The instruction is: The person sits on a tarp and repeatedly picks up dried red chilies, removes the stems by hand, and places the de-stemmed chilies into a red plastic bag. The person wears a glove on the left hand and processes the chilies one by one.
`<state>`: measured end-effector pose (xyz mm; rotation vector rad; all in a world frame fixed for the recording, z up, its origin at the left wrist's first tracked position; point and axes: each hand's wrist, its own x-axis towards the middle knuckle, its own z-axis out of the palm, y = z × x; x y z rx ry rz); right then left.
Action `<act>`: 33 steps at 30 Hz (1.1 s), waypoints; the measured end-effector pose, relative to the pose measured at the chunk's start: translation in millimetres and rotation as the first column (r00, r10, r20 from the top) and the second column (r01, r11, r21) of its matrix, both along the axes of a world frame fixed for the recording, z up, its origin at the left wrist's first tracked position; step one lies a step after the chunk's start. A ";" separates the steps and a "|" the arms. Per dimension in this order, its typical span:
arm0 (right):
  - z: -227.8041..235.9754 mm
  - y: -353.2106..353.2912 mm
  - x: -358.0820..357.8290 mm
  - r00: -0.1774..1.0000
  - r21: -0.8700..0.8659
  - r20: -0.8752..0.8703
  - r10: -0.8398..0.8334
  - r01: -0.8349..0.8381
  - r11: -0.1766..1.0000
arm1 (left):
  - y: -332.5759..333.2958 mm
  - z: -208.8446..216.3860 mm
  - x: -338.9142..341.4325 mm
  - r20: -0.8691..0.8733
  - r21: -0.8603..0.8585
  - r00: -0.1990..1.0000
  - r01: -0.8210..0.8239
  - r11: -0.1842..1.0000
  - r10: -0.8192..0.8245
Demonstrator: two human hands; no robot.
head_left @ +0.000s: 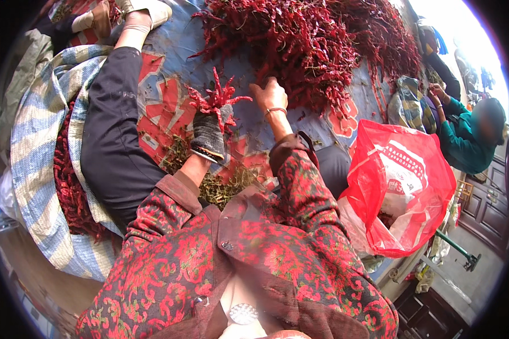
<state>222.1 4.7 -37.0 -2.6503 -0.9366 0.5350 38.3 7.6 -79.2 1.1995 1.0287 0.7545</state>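
Observation:
My left hand, in a dark grey knitted glove, is closed around a bunch of dried red chili peppers whose tips fan out above it. To its right, my bare right hand, with a bangle at the wrist, reaches to the near edge of a large heap of dried red chili peppers. Its thumb sticks out to the left, while the fingertips are hidden among the chilies. Under both hands lies a blue and red printed sheet, with dry stems and leaf scraps close to my body.
A red plastic bag stands open at my right. On the left, a blue-and-white striped woven sack holds more chilies beside my outstretched leg. Another person in green sits at the far right; further legs show at upper left.

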 end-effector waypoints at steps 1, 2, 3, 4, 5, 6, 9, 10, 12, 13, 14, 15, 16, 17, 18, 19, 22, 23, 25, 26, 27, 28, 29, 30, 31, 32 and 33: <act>-7.8 6.2 2.6 0.999 -0.032 0.013 -0.031 0.032 0.999 | 0.5 22.6 5.4 0.252 -0.418 0.948 -0.075 0.905 0.195; -11.7 9.7 0.4 0.998 -0.067 0.024 -0.054 0.055 0.996 | 2.7 29.5 5.5 0.229 -0.438 0.956 -0.066 0.896 0.183; -14.6 7.8 -0.3 0.998 -0.030 -0.005 -0.065 0.064 0.997 | 4.4 33.7 4.9 0.207 -0.459 0.964 -0.058 0.887 0.170; -15.0 0.7 -1.0 0.997 0.003 -0.036 -0.070 0.070 0.998 | 4.2 37.5 3.8 0.173 -0.458 0.971 -0.068 0.886 0.164; -14.8 -10.2 1.1 0.995 0.032 -0.059 -0.080 0.082 0.996 | 4.2 41.3 4.4 0.145 -0.459 0.977 -0.072 0.885 0.155; -17.5 -25.1 3.0 0.991 0.066 -0.113 -0.068 0.076 0.995 | 3.7 44.6 4.4 0.114 -0.462 0.983 -0.077 0.884 0.146; -19.8 -75.9 4.1 0.982 -0.047 -0.156 0.103 -0.112 0.993 | 4.6 41.7 6.5 0.150 -0.604 0.961 -0.098 0.791 0.233; -11.3 -87.8 -2.6 0.980 -0.077 -0.152 0.128 -0.141 0.987 | 5.9 43.9 6.1 0.133 -0.619 0.962 -0.108 0.778 0.240; -0.7 -104.9 -10.4 0.984 -0.127 -0.103 0.148 -0.161 0.979 | 8.9 54.6 5.3 0.083 -0.639 0.965 -0.141 0.756 0.250; 3.3 -104.6 -9.6 0.986 -0.110 -0.066 0.151 -0.158 0.981 | 9.5 53.0 3.8 0.079 -0.636 0.964 -0.149 0.757 0.255; 9.5 -102.8 -7.8 0.988 -0.093 -0.030 0.153 -0.155 0.983 | 10.2 49.9 1.4 0.075 -0.632 0.962 -0.156 0.759 0.261; 12.7 -100.9 -5.8 0.988 -0.076 0.006 0.155 -0.154 0.985 | 10.4 48.2 -0.4 0.071 -0.629 0.961 -0.165 0.760 0.267; 12.9 -94.3 -2.3 0.983 -0.027 0.067 0.169 -0.167 0.986 | 9.4 51.3 -1.3 0.082 -0.591 0.951 -0.195 0.783 0.299; 14.4 -87.9 1.1 0.965 0.019 0.138 0.224 -0.229 0.973 | 9.8 45.0 -1.6 0.107 -0.601 0.934 -0.213 0.770 0.342; 14.5 -78.8 2.5 0.967 0.067 0.145 0.212 -0.223 0.973 | 10.4 32.7 -1.6 0.130 -0.612 0.914 -0.232 0.756 0.385; 16.0 -68.3 1.2 0.968 0.108 0.151 0.201 -0.218 0.970 | 10.5 24.7 -1.9 0.151 -0.627 0.890 -0.249 0.738 0.429; 9.1 -45.5 -5.8 0.890 0.082 0.235 0.390 -0.418 0.905 | 7.9 37.2 -1.4 0.182 -0.576 0.920 -0.186 0.796 0.346; 3.0 -39.1 -7.6 0.839 0.047 0.259 0.479 -0.506 0.861 | 7.9 37.6 -1.6 0.209 -0.566 0.919 -0.165 0.807 0.334; -2.8 -38.5 -6.8 0.742 -0.080 0.358 0.567 -0.581 0.810 | 9.0 37.2 -2.6 0.202 -0.601 0.925 -0.143 0.786 0.323; -5.9 -39.1 -5.0 0.728 -0.085 0.381 0.570 -0.586 0.806 | 9.2 40.3 -3.7 0.183 -0.605 0.932 -0.145 0.783 0.315; -9.7 -40.4 -2.3 0.715 -0.091 0.403 0.571 -0.590 0.802 | 9.2 43.6 -4.4 0.164 -0.610 0.938 -0.147 0.779 0.305; -8.2 -41.3 0.1 0.699 -0.100 0.429 0.573 -0.593 0.799 | 8.4 46.3 -3.6 0.164 -0.617 0.933 -0.157 0.771 0.322; -6.8 -43.3 2.1 0.705 -0.084 0.427 0.566 -0.592 0.802 | 7.6 45.0 -2.9 0.187 -0.617 0.923 -0.157 0.771 0.338; -5.1 -46.4 3.8 0.713 -0.069 0.425 0.558 -0.589 0.805 | 6.7 42.9 -2.0 0.210 -0.617 0.912 -0.156 0.771 0.353; -1.3 -47.8 4.3 0.720 -0.051 0.423 0.551 -0.588 0.807 | 6.2 41.4 -1.3 0.232 -0.615 0.900 -0.157 0.773 0.368; 1.6 -48.8 4.4 0.744 0.000 0.423 0.517 -0.571 0.821 | 6.2 38.5 -1.6 0.225 -0.612 0.904 -0.158 0.775 0.362; 5.5 -51.7 5.1 0.786 0.079 0.394 0.477 -0.545 0.835 | 6.9 35.3 -3.1 0.219 -0.608 0.908 -0.159 0.778 0.356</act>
